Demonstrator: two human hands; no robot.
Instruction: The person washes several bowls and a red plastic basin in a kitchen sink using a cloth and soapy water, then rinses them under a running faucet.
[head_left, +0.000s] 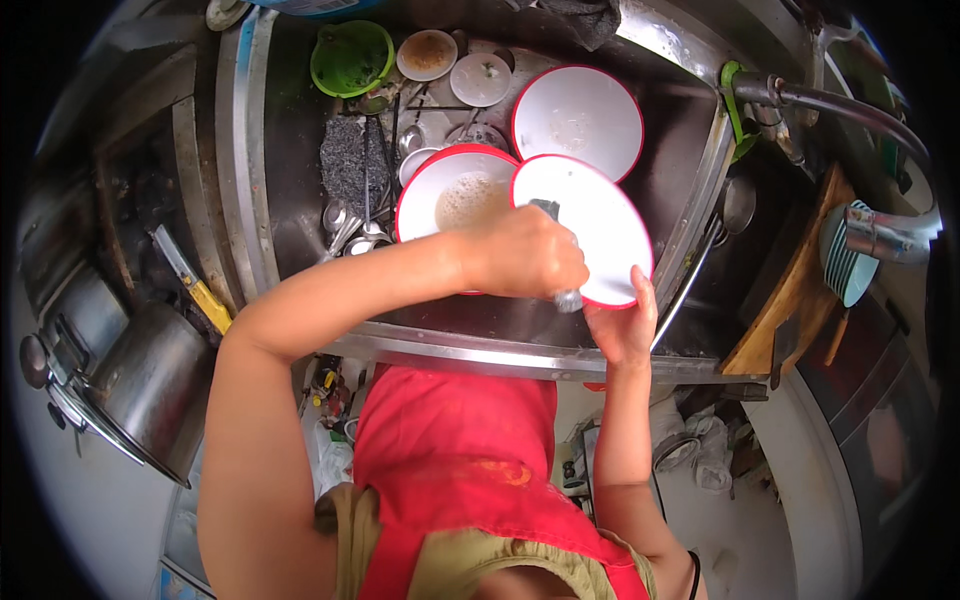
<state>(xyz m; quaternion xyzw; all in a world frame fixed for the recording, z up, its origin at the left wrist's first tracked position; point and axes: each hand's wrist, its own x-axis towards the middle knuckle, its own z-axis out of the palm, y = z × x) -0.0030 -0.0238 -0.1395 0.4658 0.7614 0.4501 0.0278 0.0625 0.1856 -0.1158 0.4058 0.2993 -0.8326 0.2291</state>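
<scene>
My left hand (521, 255) reaches across and is closed around a grey scrubbing pad (568, 301), whose ends stick out on both sides of the fist. It is over the inside of a tilted white bowl with a red rim (596, 217). My right hand (622, 319) grips that bowl at its lower right edge, thumb over the rim. Below and left, partly hidden by my left arm, sits another red-rimmed white bowl (469, 199) with foamy, cloudy liquid. A third red-rimmed bowl (577, 120) lies behind, with a little clear liquid at its bottom.
The metal sink (465, 349) also holds a green plastic basket (351, 60), two small dishes (481, 79), a dark grey cloth (352, 157) and several metal spoons (345, 232). A faucet (862, 112), a wooden board (795, 277) and a yellow-handled knife (199, 289) flank it.
</scene>
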